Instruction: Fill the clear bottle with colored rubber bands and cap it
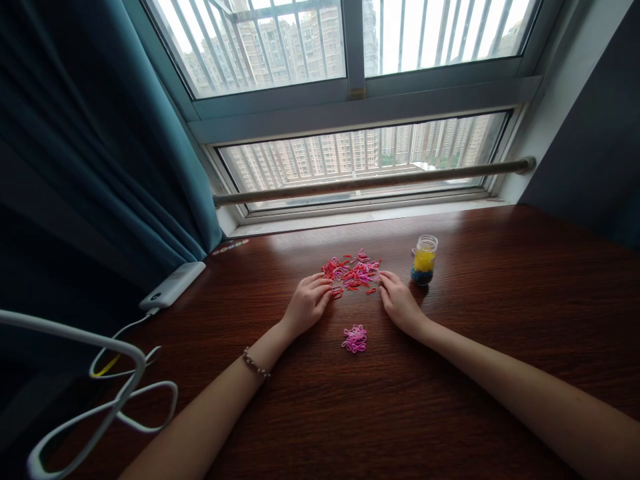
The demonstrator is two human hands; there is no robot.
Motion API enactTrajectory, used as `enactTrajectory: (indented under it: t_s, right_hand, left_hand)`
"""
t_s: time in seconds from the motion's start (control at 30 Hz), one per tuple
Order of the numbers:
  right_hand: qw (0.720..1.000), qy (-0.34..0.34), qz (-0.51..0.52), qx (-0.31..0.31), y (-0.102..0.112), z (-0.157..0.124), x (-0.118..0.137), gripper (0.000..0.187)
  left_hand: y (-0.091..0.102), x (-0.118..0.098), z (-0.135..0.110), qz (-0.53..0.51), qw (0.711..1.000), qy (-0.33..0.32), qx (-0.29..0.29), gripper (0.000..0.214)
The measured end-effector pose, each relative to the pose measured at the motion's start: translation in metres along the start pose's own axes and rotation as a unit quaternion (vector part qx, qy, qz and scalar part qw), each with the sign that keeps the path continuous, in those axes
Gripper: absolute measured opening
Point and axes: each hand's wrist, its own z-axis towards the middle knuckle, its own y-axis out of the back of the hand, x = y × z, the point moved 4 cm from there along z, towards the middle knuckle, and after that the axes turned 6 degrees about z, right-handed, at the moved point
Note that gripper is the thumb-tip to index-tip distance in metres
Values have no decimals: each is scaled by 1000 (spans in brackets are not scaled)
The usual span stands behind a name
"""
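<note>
A loose pile of small red and pink rubber bands (356,272) lies on the brown wooden table. At its left edge rests my left hand (309,303), its fingers stretched out over the nearest bands and a beaded bracelet on its wrist. My right hand (400,301) is at the pile's right edge, with thumb and fingertips drawn close together; what they hold, if anything, is too small to make out. Nearer to me, between both forearms, sits a smaller heap of pink-purple rubber bands (355,339). Just beyond my right hand stands an open clear jar (425,261) with yellow and dark blue contents.
A white power bank (173,288) with a cable plugged in lies at the table's left, by the blue curtain (165,200). A thick white cable (131,387) loops at the lower left. Along the far edge are a window and a metal rail (370,183).
</note>
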Motion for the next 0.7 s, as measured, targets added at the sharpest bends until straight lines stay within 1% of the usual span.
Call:
enactTrajectory:
  t_s: [0.13,0.23,0.37,0.5,0.7]
  right_hand:
    - [1000,-3,17,-23,3,0,4,29]
    - [999,0,24,-33,5,1,6,30]
    - [998,10,38,-42,7,1,7,29]
    - [998,5,46,-43,8,1,9,27]
    - [997,5,56,-46,9,2,10,27]
  left_hand:
    - [-4,-6,-1,18,998,-14,52,24]
    - [-4,-6,-2,24,998,-12,62,25]
    - [-5,-6,-1,21,998,-21,53,24]
    - [-4,-7,0,15,999,-32,36,22]
    - [-3,-3,-2,5,1000,-21,-3,15]
